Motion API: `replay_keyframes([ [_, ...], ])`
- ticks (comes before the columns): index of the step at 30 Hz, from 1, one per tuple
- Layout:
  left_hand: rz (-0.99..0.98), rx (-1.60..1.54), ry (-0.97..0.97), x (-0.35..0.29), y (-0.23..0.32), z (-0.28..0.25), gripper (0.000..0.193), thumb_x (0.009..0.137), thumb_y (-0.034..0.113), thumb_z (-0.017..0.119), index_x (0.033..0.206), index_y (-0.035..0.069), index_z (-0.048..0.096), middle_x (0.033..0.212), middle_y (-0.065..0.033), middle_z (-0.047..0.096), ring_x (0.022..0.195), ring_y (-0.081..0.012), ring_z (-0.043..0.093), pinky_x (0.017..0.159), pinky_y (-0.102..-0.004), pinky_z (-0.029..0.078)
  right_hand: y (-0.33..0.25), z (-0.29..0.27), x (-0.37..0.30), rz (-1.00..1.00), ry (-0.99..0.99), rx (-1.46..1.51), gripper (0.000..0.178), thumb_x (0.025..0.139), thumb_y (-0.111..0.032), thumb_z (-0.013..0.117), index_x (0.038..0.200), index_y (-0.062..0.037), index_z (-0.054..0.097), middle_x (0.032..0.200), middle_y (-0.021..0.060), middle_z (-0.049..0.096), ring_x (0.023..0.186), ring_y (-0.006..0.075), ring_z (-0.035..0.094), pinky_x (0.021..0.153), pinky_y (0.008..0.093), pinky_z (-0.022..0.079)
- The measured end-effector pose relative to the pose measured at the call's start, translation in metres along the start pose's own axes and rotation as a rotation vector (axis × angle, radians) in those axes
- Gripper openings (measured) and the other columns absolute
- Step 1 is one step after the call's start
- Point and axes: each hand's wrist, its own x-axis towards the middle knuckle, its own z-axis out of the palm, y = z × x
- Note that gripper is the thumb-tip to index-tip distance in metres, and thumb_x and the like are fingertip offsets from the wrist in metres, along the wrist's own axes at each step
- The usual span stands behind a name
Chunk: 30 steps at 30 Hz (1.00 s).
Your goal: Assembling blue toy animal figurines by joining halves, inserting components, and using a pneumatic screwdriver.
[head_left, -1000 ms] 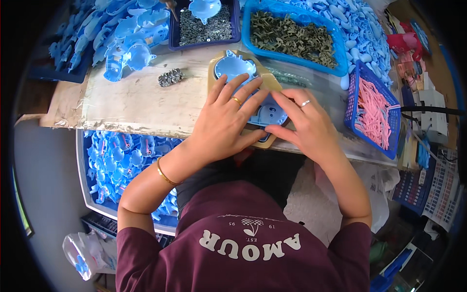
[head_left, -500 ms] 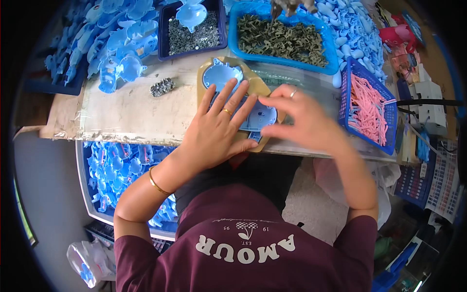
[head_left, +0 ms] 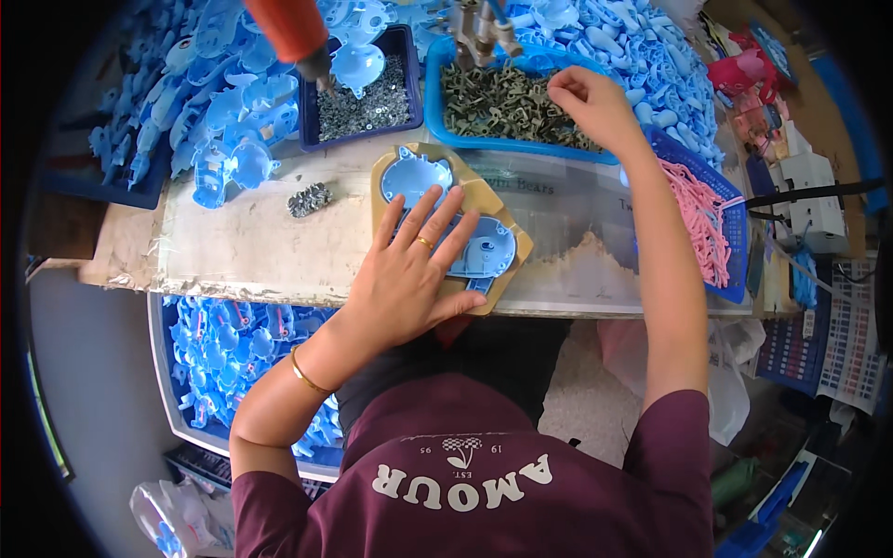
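My left hand [head_left: 414, 260] lies flat with its fingers spread over a light-blue plastic shell [head_left: 489, 247]. The shell sits in a tan holding block [head_left: 479, 184] near the table's front edge; its round upper part [head_left: 414, 175] shows beyond the fingertips, while its middle is hidden under the hand. My right hand [head_left: 595, 110] is over the right side of a bright-blue basket [head_left: 521, 144] full of small dark olive parts [head_left: 498, 102]. Its thumb and fingers are pinched together, and anything between them is too small to make out.
An orange-red power screwdriver [head_left: 290, 30] hangs above a navy bin [head_left: 361, 138] of small metal screws. Metal fittings [head_left: 479, 35] hang over the basket. A screw pile [head_left: 310, 199] lies left of the block. A blue basket of pink strips [head_left: 696, 223] stands right; blue shells [head_left: 246, 102] heap behind.
My right hand has moved from beside the shell, forward to the basket of olive parts. My left hand stays spread on the shell. The orange-red screwdriver has come into view.
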Motion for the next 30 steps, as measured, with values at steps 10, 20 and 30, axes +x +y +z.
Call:
replay_keyframes([
  [10, -0.153, -0.924, 0.189, 0.048, 0.011, -0.029, 0.046, 0.101, 0.019, 0.063, 0.142, 0.001, 0.053, 0.126, -0.0203, 0.065, 0.114, -0.0266, 0.066, 0.091, -0.0367, 0.054, -0.089, -0.038, -0.083, -0.055, -0.525, 0.817, 0.018, 0.089, -0.001, 0.069, 0.106, -0.0004, 0.069, 0.101, 0.0041, 0.071, 0.086, 0.0127, 0.068, 0.085, 0.0290, 0.055],
  [20, -0.373, -1.108, 0.050, 0.029, 0.007, -0.025, 0.020, 0.097, 0.008, 0.067, 0.114, 0.000, 0.067, 0.106, -0.0083, 0.075, 0.089, -0.0105, 0.069, 0.073, -0.0244, 0.055, -0.006, -0.104, -0.127, 0.414, -0.034, 0.202, 0.020, 0.093, -0.008, 0.068, 0.111, 0.0001, 0.070, 0.094, 0.0071, 0.074, 0.086, 0.0124, 0.069, 0.078, 0.0268, 0.054],
  [30, -0.439, -1.250, 0.035, 0.029, 0.008, -0.023, 0.016, 0.099, 0.009, 0.066, 0.111, -0.001, 0.064, 0.111, -0.0080, 0.074, 0.090, -0.0103, 0.068, 0.076, -0.0258, 0.056, 0.089, -0.094, -0.134, 0.421, -0.042, -0.318, 0.027, 0.087, -0.013, 0.076, 0.112, -0.0040, 0.070, 0.090, 0.0093, 0.073, 0.082, 0.0156, 0.069, 0.074, 0.0298, 0.054],
])
